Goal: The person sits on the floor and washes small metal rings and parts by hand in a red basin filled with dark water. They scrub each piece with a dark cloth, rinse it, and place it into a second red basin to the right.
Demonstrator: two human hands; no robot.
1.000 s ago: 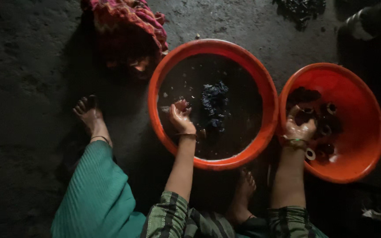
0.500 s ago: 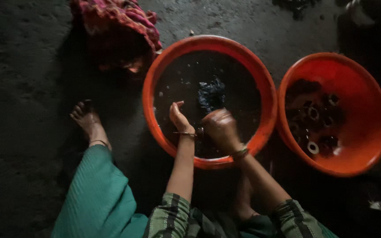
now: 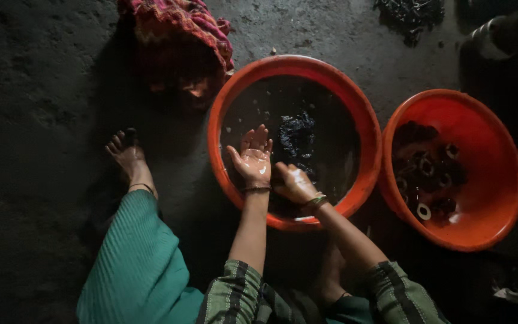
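Left hand palm-up, fingers spread wide open, wet and shiny, nothing held in it. Right hand just beside it, nearly touching at the wrist side, loosely curled with the back facing up; couldn't tell whether anything small was tucked under the fingers. Both hovering over the near-left part of the left orange basin, which was full of dark water. Dark clump sitting in that water just past the fingertips, a bit to the right of the left hand, apart from both hands, not gripped.

Second orange basin off to the right, rims nearly touching, with a pile of small dark ring-shaped pieces inside, a few showing pale ends. Well clear of either hand. Pink-red crumpled cloth up beyond the left basin on the dark concrete floor. Bare foot out to the left, teal trouser leg below it. Another dark heap at the top edge, too dim to make out.

Both forearms reaching up from the bottom, left one nearly straight, right one angled in from the right, bangles on both wrists, striped sleeves pushed up to the elbows. Nothing between the hands and the clump but water.
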